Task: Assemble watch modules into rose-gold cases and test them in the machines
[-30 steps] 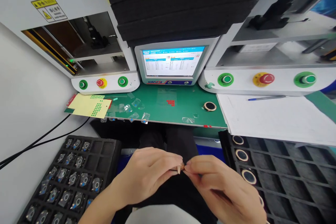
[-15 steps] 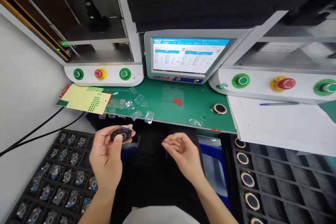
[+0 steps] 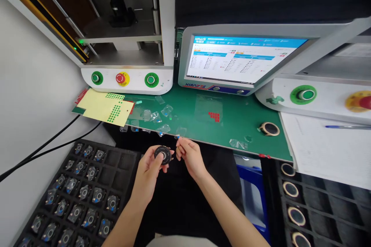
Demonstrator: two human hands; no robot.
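Note:
My left hand (image 3: 150, 170) holds a small round black disc (image 3: 162, 154) with a pale centre, thumb on its face, just below the front edge of the green mat (image 3: 232, 115). My right hand (image 3: 189, 154) is beside the disc, its fingertips pinching a small clear film tab (image 3: 177, 137) at the mat's edge. Several peeled clear film pieces (image 3: 156, 117) lie on the mat above both hands.
A black tray (image 3: 78, 193) of small parts sits lower left; another black tray (image 3: 292, 200) with ring parts lower right. One ring part (image 3: 269, 128) lies on the mat. Behind are a monitor (image 3: 237, 61), two press machines with green and red buttons (image 3: 123, 78), yellow sticker sheets (image 3: 104, 106), paper and pen (image 3: 344, 126).
Both hands parted from a joint pinch; my left hand lifted the black disc, then came back to centre. My right hand rose to the mat edge with a film tab. The view shifted right.

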